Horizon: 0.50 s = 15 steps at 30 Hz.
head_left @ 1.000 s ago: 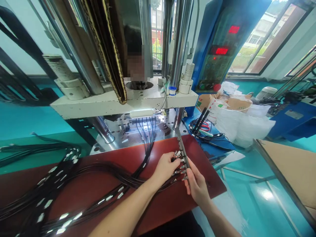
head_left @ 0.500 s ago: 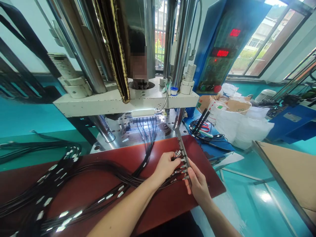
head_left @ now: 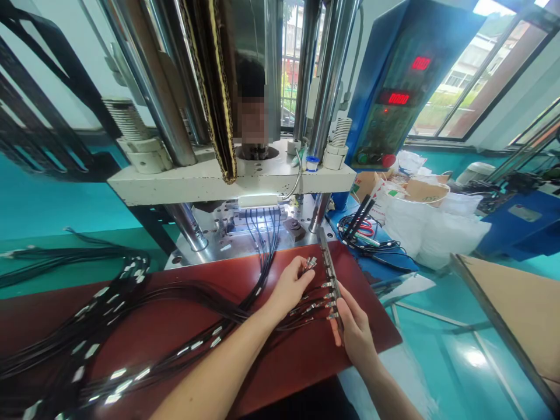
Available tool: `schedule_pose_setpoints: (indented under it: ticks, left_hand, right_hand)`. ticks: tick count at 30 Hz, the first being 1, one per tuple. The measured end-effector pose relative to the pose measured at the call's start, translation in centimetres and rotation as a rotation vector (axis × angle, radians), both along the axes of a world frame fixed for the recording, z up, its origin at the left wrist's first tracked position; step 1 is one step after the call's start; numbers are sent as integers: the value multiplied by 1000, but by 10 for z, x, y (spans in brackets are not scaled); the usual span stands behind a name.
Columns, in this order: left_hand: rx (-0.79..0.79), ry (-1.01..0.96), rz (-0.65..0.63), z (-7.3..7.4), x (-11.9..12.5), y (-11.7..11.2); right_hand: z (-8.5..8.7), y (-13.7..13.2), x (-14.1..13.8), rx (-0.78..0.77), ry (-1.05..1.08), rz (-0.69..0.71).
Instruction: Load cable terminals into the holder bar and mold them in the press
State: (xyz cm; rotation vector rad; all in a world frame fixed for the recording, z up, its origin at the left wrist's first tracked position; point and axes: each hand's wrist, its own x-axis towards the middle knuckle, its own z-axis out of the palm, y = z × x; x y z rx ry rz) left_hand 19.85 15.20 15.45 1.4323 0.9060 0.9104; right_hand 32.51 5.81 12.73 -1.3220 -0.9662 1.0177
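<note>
My right hand (head_left: pixel 355 318) is closed round the near end of a long, narrow metal bar (head_left: pixel 329 262) with slots along its side. Several cable ends with metal connectors (head_left: pixel 331 296) sit in the bar's near half, their black cables running left under my left arm. My left hand (head_left: pixel 292 286) pinches a small bunch of cables by their metal connectors (head_left: pixel 310 263), just left of the bar and apart from it. Black cables (head_left: pixel 188 294) with white labels lie across the dark red board (head_left: pixel 175 326).
A press with a white plate (head_left: pixel 236 184) stands ahead; below it, cables enter a metal mould (head_left: pixel 258 220). Right of it are a blue control box (head_left: pixel 394 81), coiled cables (head_left: pixel 363 230) and white sacks (head_left: pixel 446 219). A cardboard box (head_left: pixel 516 309) stands at the right edge.
My left hand has drawn back from the bar, up and slightly left, with the connectors in its fingers. My right hand keeps holding the bar. The view has shifted a little.
</note>
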Motion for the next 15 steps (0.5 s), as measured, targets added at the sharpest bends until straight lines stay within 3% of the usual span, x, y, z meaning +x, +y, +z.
schedule_pose_setpoints:
  ticks: [4, 10, 15]
  left_hand:
    - [-24, 21, -3, 1, 0, 3]
    - [-69, 106, -124, 5, 4, 1]
    - [-152, 87, -80, 9, 6, 3]
  right_hand:
    - [-4, -1, 2, 16, 15, 2]
    - [-9, -2, 4, 9, 41, 45]
    - [-7, -3, 4, 5, 44, 74]
